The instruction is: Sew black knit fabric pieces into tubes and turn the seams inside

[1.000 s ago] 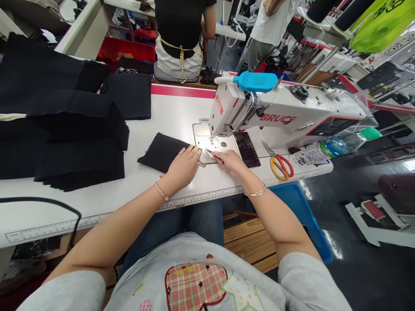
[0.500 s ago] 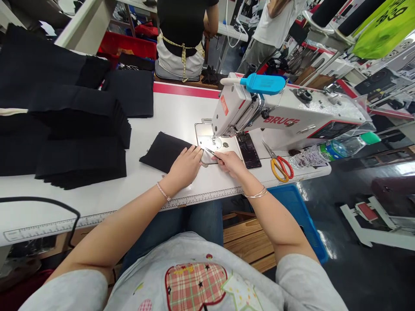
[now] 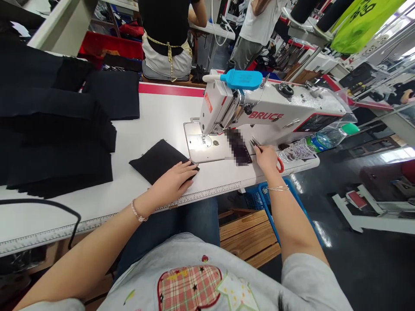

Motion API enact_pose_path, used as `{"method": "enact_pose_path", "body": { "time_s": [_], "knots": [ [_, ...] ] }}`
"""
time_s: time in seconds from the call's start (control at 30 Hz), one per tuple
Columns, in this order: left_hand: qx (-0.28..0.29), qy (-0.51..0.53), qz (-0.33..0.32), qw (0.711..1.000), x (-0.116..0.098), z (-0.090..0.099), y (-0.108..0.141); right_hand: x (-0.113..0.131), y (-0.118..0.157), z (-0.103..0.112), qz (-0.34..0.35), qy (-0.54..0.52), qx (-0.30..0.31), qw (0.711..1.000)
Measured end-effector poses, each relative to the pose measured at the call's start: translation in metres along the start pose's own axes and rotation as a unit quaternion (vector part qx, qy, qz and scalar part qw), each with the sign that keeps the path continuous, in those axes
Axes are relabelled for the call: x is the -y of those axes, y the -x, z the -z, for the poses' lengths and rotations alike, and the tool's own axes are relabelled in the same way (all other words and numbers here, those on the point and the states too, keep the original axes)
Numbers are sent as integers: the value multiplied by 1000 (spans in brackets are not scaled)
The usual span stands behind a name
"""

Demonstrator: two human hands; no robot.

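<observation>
My left hand (image 3: 173, 181) lies with its fingers flat on the right end of a folded black fabric piece (image 3: 155, 162), left of the sewing machine's metal plate (image 3: 207, 149). On the right, my right hand (image 3: 267, 159) is closed on a small dark pointed tool (image 3: 255, 142), possibly tweezers or thread snips. That hand is over the scissors and covers most of them; a red handle loop (image 3: 280, 165) shows beside the wrist. Between the plate and my right hand is a dark phone (image 3: 239, 147), partly pixelated.
White sewing machine (image 3: 253, 112) with a blue-handled item (image 3: 243, 79) on top. Stacked black fabric (image 3: 58, 142) covers the table's left. A plastic bottle (image 3: 320, 141) lies at right; a blue basket (image 3: 269, 203) is below. Two people (image 3: 168, 39) are beyond the table.
My right hand has moved right from the machine plate to the scissors, carrying the pointed tool. My left hand and the fabric have shifted slightly away from the needle area.
</observation>
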State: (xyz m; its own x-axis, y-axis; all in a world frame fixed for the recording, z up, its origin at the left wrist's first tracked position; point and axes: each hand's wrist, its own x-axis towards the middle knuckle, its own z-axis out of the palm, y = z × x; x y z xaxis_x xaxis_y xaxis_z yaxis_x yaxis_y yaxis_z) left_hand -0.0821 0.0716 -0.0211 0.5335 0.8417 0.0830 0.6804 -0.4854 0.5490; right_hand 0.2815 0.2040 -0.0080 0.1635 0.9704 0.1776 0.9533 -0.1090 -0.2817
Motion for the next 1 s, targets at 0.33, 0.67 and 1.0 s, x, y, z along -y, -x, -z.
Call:
{"method": "enact_pose_path", "body": {
  "time_s": [0.33,0.67,1.0],
  "knots": [
    [-159,-103,163,968,28,29,15,4,-9,-6,-1,-51,-47,998],
    [-121,-131,291,940,35,49,9,77,153,-1,-97,-501,209,835],
    [-119,-31,371,921,31,49,8,131,206,-32,-171,-646,284,688]
  ]
}}
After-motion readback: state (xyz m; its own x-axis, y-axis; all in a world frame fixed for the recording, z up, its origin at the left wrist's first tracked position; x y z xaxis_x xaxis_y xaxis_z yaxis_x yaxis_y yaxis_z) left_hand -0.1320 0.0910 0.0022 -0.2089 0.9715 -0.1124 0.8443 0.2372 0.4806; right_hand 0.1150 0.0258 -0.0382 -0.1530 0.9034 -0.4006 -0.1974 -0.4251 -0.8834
